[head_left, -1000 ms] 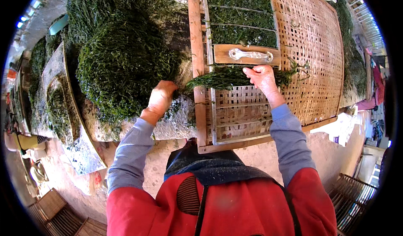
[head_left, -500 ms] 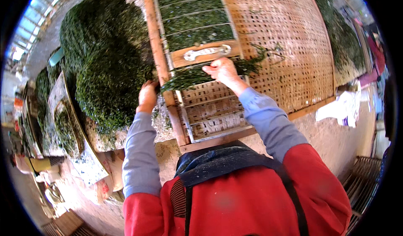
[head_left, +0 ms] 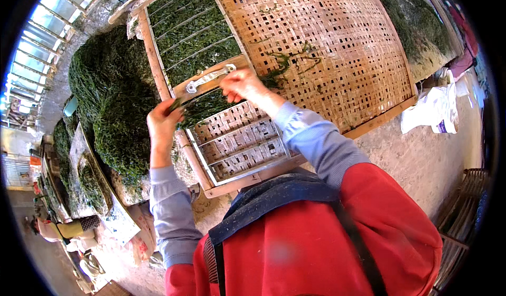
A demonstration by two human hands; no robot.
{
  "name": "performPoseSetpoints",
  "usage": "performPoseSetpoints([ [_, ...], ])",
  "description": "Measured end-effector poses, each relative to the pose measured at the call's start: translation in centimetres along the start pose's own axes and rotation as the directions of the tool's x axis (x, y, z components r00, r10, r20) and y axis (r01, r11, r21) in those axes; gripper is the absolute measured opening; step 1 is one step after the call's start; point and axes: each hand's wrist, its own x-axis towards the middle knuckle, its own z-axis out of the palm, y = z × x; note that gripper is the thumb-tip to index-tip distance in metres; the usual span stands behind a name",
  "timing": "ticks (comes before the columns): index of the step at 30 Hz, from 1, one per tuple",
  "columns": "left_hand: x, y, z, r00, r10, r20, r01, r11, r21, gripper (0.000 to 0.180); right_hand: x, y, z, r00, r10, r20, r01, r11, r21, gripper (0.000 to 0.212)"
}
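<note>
A slatted frame [head_left: 179, 176] with thin metal crossbars lies on a woven bamboo mat [head_left: 327, 48]. Dark green stringy plant matter, like seaweed [head_left: 195, 30], fills its far part. Across the frame sits a wooden block [head_left: 224, 67] with a metal handle [head_left: 203, 80]. My left hand [head_left: 162, 125] is closed at the frame's left rail, pinching some green strands. Beside the handle's right end, my right hand [head_left: 243, 87] has its fingers curled together; what they hold is hidden. A loose band of green strands [head_left: 208, 105] lies below the block, above bare slots.
A big heap of the same green strands [head_left: 108, 101] stands to the left, with a board [head_left: 103, 185] nearer. Another heap [head_left: 411, 27] lies at far right. A white bag [head_left: 435, 109] rests right of the mat. Stray strands [head_left: 287, 61] lie on the mat.
My view has turned, so the frame appears tilted and further left. My left hand has come up from beside the rail onto the frame's edge. My right hand has moved toward the handle's right end.
</note>
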Motion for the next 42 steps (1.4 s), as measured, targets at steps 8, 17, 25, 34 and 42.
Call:
performPoseSetpoints([
  [8,2.6,0.3,12.2,0.834,0.54,0.114,-0.543,0.764,0.349,0.033,-3.8,-2.4,-6.9,0.845,-0.307,-0.439,0.174,0.932,-0.317,0.016],
  [17,-1.2,-4.3,9.9,0.837,0.506,0.21,-0.45,0.415,0.791,0.021,-4.9,1.2,1.0,0.846,-0.341,0.41,0.413,-0.067,-0.908,0.047],
  [25,-2.3,-4.7,8.1,0.917,0.361,0.169,-0.345,0.508,0.789,0.03,-6.5,2.1,-2.2,0.84,-0.401,0.366,0.319,-0.18,-0.93,0.02],
  [34,-2.7,-2.2,13.8,0.894,0.407,0.188,-0.423,0.628,0.653,0.054,-8.7,0.2,-7.0,0.823,-0.544,0.161,0.24,0.076,-0.968,0.055],
  [42,-3.3,-3.4,14.4,0.81,0.462,0.362,-0.578,0.518,0.631,0.059,-5.5,1.3,-7.9,0.895,-0.436,0.093,0.203,0.213,-0.956,0.062],
])
